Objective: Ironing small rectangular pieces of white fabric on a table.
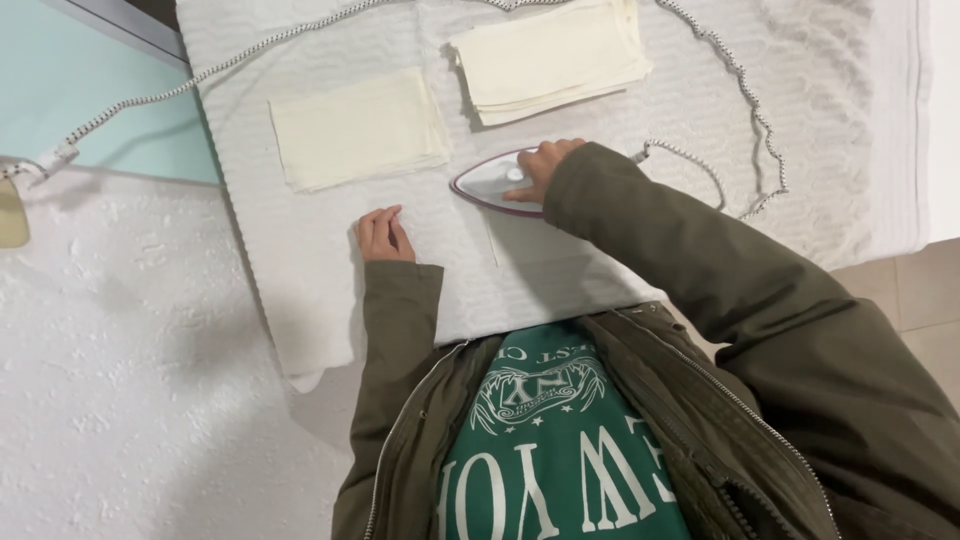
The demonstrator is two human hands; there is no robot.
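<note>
A white textured cover (330,270) lies over the ironing surface that fills the upper middle of the frame. At the upper left sits a pale turquoise panel (90,90), below it a rough white wall or floor surface (120,380), and at the far right a strip of beige tiled floor (930,300).

The right hand (545,165), reaching from the lower right in an olive jacket sleeve (720,290), wraps around the handle of the iron (492,182), fingers curled tight over it. The iron sits at the centre of the frame, its point facing left, resting on the top edge of one pale cloth (530,240) laid flat just below it. The left hand (383,235) lies palm down on the cover at centre left, fingers pressed together and holding nothing, well apart from the iron.

There is one iron, with one braided cord (745,90) looping along the top and right of the cover. Two piles of folded cream cloths lie above: a flatter pile (355,130) at upper left and a thicker stack (550,60) at upper centre.
</note>
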